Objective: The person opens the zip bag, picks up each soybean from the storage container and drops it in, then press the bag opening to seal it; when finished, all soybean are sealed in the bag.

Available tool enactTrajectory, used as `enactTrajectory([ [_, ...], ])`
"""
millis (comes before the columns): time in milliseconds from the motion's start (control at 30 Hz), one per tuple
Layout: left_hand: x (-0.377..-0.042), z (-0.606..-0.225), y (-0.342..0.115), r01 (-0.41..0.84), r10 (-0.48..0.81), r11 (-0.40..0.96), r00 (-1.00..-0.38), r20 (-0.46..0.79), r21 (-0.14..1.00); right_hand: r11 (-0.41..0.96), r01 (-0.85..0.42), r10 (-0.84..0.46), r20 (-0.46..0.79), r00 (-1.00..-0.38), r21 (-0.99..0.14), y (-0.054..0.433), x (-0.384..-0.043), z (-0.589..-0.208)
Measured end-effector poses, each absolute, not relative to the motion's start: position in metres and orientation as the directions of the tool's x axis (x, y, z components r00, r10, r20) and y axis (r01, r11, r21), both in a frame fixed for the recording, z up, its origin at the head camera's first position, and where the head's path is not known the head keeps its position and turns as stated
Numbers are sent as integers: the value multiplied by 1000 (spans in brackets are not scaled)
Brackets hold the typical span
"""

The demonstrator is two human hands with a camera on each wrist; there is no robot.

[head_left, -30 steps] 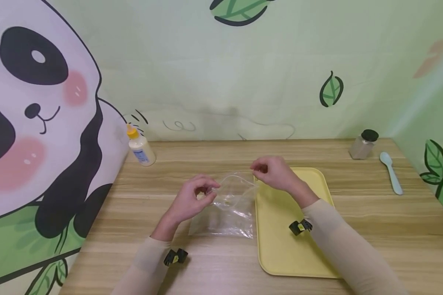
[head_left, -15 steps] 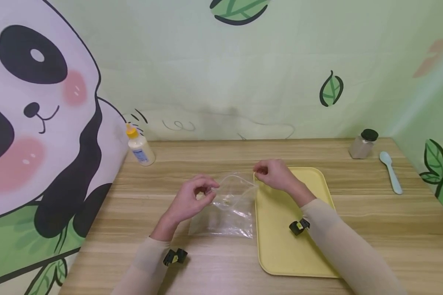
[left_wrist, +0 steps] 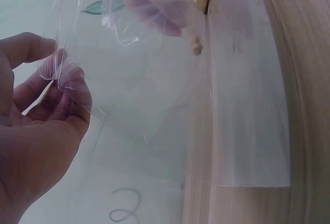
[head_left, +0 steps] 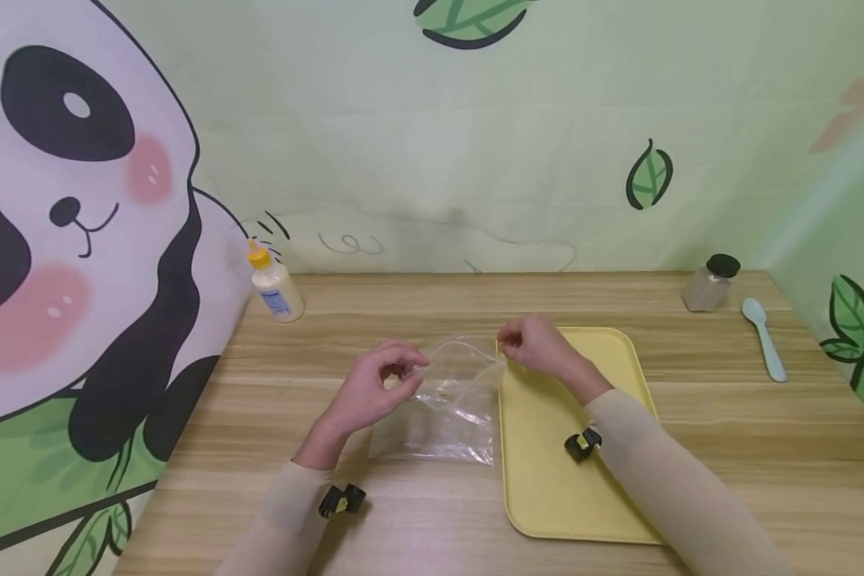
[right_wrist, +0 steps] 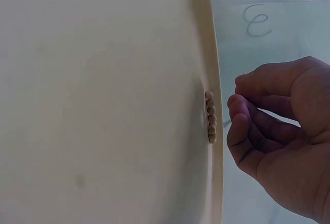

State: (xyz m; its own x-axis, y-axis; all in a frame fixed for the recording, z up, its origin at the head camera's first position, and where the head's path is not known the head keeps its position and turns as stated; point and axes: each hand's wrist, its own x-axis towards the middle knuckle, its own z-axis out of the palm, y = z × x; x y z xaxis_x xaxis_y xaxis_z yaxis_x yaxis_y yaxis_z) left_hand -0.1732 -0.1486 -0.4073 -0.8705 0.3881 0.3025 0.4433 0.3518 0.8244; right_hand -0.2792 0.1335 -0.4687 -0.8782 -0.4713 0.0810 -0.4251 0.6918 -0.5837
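Observation:
A clear zip bag [head_left: 439,436] lies left of the yellow tray [head_left: 569,480], its mouth spread into an oval. My left hand [head_left: 374,388] pinches the left side of that mouth between thumb and fingers. In the left wrist view, small round tan beans [left_wrist: 196,47] show through the film. My right hand [head_left: 540,348] hovers at the tray's far left corner, thumb and fingers bent with tips close together. I cannot tell if anything sits between them. Beside those fingertips in the right wrist view, several more round tan beans [right_wrist: 212,118] line the tray's rim.
A white bottle with a yellow nozzle cap [head_left: 277,294] stands at the back left. A small jar with a black lid [head_left: 711,286] is at the back right, and a pale blue spoon [head_left: 766,344] lies in front of it. A painted wall closes off the table's far edge.
My right hand has shifted slightly right and toward me, from beside the bag's mouth to the tray's corner. My left hand and the bag are almost unmoved.

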Motion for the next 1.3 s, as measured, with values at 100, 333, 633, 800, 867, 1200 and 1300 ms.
enactTrajectory([
  [100,-174,-408,-149,442,391,361,-871,297,821,702,-430,-478,72,-876,-567,134,-280,-470],
  [333,-173,-407,-148,432,390,364,-875,286,826,715,-429,-477,64,-877,-552,135,-282,-473],
  [633,-171,-405,-148,432,392,366,-875,285,824,730,-421,-489,19,-872,-538,136,-282,-477],
  [800,-173,-407,-149,444,393,362,-870,298,820,729,-426,-497,13,-868,-536,135,-282,-477],
  [867,-173,-407,-149,444,392,365,-871,297,819,728,-432,-500,18,-866,-533,135,-283,-477],
  [1200,-171,-404,-148,442,394,360,-870,296,822,733,-447,-509,23,-860,-513,134,-284,-478],
  [1300,-171,-403,-148,441,396,358,-870,295,823,729,-461,-521,27,-853,-506,133,-284,-478],
])
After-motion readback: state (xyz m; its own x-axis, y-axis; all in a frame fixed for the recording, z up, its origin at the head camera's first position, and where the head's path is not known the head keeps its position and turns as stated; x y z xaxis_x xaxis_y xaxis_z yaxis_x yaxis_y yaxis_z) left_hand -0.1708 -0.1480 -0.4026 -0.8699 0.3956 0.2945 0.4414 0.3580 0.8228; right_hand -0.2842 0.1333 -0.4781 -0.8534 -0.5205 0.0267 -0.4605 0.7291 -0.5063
